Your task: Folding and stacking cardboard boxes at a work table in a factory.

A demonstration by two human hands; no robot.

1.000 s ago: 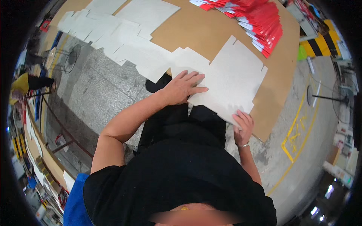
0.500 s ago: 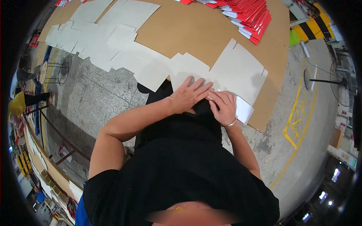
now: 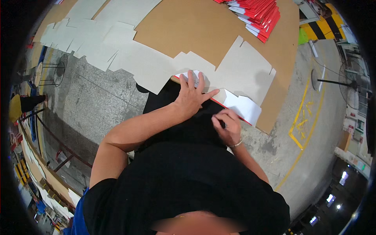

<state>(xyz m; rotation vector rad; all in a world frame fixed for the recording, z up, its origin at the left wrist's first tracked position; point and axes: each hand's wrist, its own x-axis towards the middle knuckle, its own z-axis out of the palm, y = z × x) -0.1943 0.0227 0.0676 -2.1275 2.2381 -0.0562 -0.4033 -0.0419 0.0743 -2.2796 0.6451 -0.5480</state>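
Note:
A grey-white die-cut cardboard blank [image 3: 246, 72] lies near the front edge of the table. Along its near side, a white flap with a red edge [image 3: 243, 107] is folded over onto the grey face. My left hand [image 3: 190, 94] rests open on this folded edge, fingers spread and pressing on the white strip. My right hand [image 3: 228, 126] is off the cardboard, just in front of the red edge, its fingers curled in and slightly blurred. I see nothing held in it.
More overlapping grey-white blanks [image 3: 90, 43] cover the table's left side. A fanned pile of red and white folded cartons [image 3: 258, 17] lies at the far right on the brown table surface [image 3: 184, 29]. A black round-based stand [image 3: 333, 81] is on the floor to the right; a stool [image 3: 55, 72] is left.
My right hand has come off the folded edge toward my body, its fingers curling. My left hand has spread its fingers along the edge. More of the white flap and red edge shows.

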